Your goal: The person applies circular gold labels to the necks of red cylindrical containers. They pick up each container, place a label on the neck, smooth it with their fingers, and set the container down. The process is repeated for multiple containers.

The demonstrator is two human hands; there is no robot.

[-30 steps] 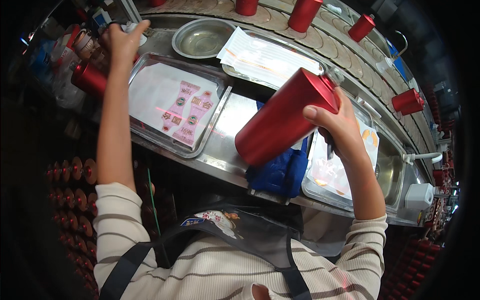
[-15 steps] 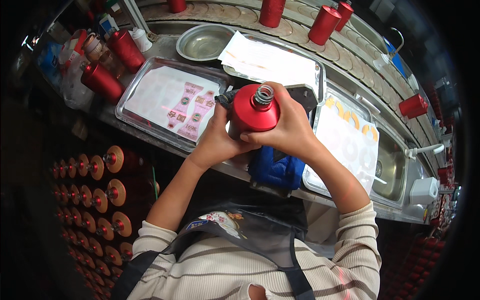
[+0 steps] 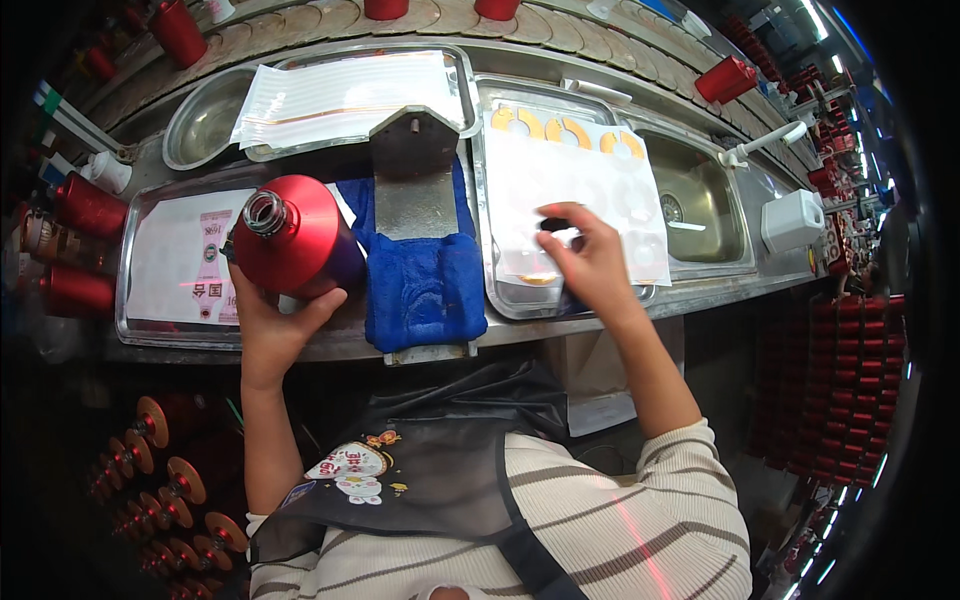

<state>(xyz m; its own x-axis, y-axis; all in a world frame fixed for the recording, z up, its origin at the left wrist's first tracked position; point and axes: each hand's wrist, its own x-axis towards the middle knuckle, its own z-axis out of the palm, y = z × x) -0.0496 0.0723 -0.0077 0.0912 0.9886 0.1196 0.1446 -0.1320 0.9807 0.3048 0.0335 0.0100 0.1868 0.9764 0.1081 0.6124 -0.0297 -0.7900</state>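
The left hand (image 3: 272, 338) grips a glossy red cylindrical bottle (image 3: 315, 235) with a clear glass neck. Right of that hand sits a metal cradle padded in blue cloth (image 3: 425, 290). The right hand (image 3: 597, 268), above a white paper sheet (image 3: 570, 185), curls its fingers; whether they pinch anything, I cannot tell.

Left hand (image 3: 280, 335) in a wide curl, right hand (image 3: 597, 268) loosely bent, bare forearms (image 3: 655, 370) well apart.
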